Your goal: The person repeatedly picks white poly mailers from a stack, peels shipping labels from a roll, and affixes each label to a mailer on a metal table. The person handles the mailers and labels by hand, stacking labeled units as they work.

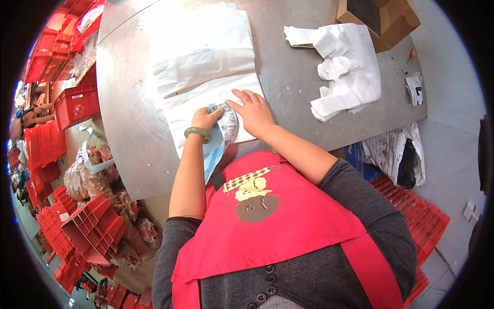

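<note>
My left hand (205,118), with a green bangle at its wrist, pinches a strip of printed labels (229,127) on light-blue backing (213,152). The strip curves down toward my apron and bears small black writing. Under it lies a stack of white plastic bags (212,85), flat on the metal table. My right hand (252,114) rests palm down on the bags' near right part, fingers spread. Its thumb tip is at the upper end of the label strip; whether it presses on the label cannot be told.
White T-shirt bags (362,69) lie on the metal table (285,92) at right, near an open cardboard box (397,19). Red crates (79,102) and filled clear plastic bags (87,174) stand at left. A white sack (389,154) and stacked red crates (413,216) are at lower right.
</note>
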Motion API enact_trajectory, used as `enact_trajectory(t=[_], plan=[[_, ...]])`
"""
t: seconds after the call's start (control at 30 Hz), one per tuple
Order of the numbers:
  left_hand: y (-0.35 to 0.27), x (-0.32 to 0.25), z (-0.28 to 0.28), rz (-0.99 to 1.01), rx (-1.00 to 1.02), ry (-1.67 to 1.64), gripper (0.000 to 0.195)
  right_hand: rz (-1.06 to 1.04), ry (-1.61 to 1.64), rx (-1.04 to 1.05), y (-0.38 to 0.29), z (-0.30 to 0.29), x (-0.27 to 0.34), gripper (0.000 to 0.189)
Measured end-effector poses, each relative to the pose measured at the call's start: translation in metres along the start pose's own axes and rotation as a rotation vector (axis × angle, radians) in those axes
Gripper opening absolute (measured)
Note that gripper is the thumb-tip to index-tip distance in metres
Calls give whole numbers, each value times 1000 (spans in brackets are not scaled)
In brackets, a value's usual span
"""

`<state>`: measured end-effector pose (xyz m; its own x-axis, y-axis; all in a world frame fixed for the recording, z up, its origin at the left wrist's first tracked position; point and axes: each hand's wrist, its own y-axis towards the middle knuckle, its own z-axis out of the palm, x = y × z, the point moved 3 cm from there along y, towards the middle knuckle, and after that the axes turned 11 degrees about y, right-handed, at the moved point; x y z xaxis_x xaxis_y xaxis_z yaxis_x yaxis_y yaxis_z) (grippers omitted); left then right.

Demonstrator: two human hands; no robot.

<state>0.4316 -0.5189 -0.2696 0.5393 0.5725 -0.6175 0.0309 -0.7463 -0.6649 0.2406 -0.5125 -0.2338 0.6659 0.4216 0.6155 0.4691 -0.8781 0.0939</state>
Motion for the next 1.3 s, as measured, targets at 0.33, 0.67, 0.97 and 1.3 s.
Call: enact_trajectory(t=[0.33, 0.67, 0.97, 1.3], plan=[[-42, 34, -17, -76, 41, -11, 49, -24, -159, 88, 0, 11, 0, 62], [-169, 68, -88, 196, -422, -171, 19, -149, 210, 159, -1, 5, -3, 37], [-168, 44, -73, 345, -433, -308, 22, -160, 290, 105, 25, 7, -13, 14], [-169, 13, -85, 411, -388, -310, 26, -69, 533, -614, 127, -129, 33, 21]])
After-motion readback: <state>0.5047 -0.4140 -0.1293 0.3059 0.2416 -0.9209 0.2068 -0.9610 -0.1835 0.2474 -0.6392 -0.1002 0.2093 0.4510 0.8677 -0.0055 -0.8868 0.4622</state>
